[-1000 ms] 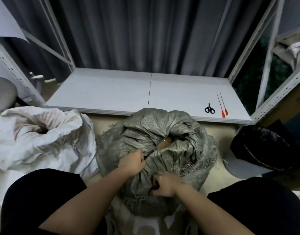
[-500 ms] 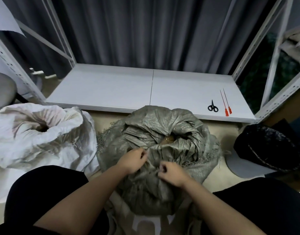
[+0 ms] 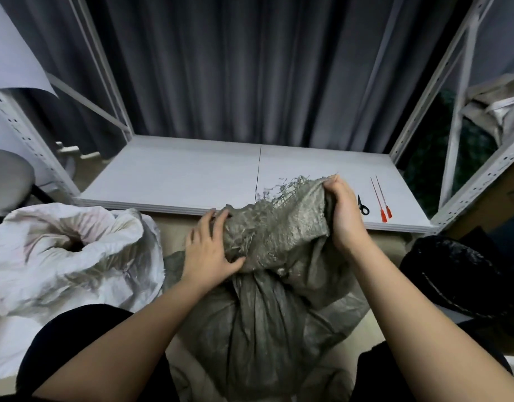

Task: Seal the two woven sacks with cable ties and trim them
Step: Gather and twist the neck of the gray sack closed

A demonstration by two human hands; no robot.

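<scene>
Head view looks down on both hands working the grey-green sack (image 3: 258,320) that stands between the person's knees: the right hand (image 3: 344,214) has its fingers curled tight round the raised, frayed mouth of the sack, bunching it up above the near edge of the shelf board, while the left hand (image 3: 210,248) lies against the left side of the gathered fabric with fingers spread and the thumb pressing into the cloth just above the neck, more cupping than pinching. Loose threads of the cut edge stick out between the two hands. Below them the sack narrows into a twisted neck and then bulges wide toward the floor. Just to the left, touching the grey-green sack's flank, sits the white sack (image 3: 73,256), its mouth open and slumped inward. Behind the hands runs a low pale shelf board (image 3: 177,181) in a perforated metal rack, with a dark pleated curtain (image 3: 250,68) hanging behind it. On the board's right end, just beyond the right hand, lie black scissors (image 3: 363,206), partly hidden by that hand, and beside them two red cable ties (image 3: 380,198) laid close together. A black bag (image 3: 453,274) rests on the floor at the right
</scene>
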